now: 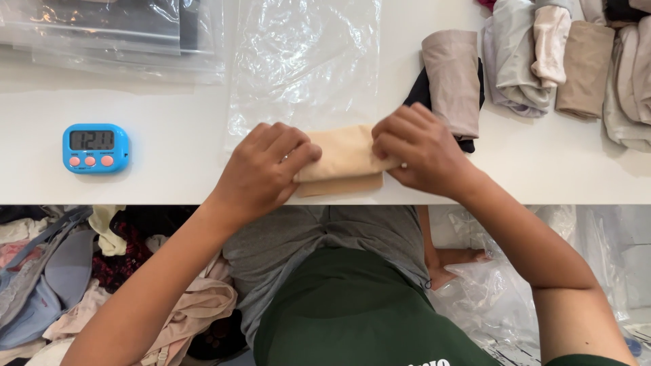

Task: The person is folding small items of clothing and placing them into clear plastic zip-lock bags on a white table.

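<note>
A folded peach-beige cloth [344, 157] lies near the front edge of the white table [169, 129]. My left hand [264, 169] grips its left end with fingers curled over the top. At the cloth's right end, my right hand [417, 149] pinches the fabric. A clear plastic bag [305, 61] lies flat on the table just behind the cloth, its lower edge under my hands.
A blue digital timer with pink buttons [95, 148] sits at the left. Folded beige, grey and dark garments [453, 78] lie in a row at the back right [583, 68]. More plastic bags [108, 34] are at the back left. A heap of clothes [81, 271] lies below the table.
</note>
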